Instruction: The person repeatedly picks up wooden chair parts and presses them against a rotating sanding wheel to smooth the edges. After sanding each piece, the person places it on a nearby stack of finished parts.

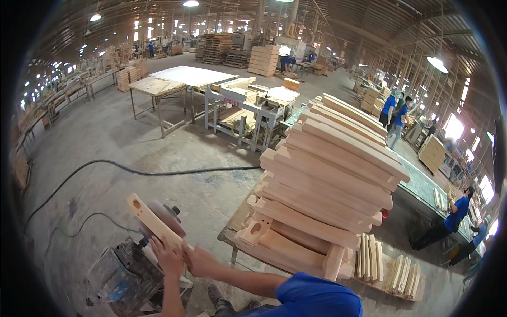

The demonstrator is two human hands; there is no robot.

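A pale wooden furniture part with a hole near its far end slants up and left from my hands. My left hand is closed round its lower part. Close beside it, my right hand grips the near end, partly hiding it. The part lies against a blurred reddish-brown wheel with a dark hub, apparently spinning. Whether wood and wheel touch is hard to tell. Below the wheel, left of my hands, stands a dusty grey machine.
A tall stack of wooden parts stands close on my right, with shorter wooden pieces below it. A black hose crosses the floor ahead. Beyond it are a machine table and a wooden table. A person works at the far right.
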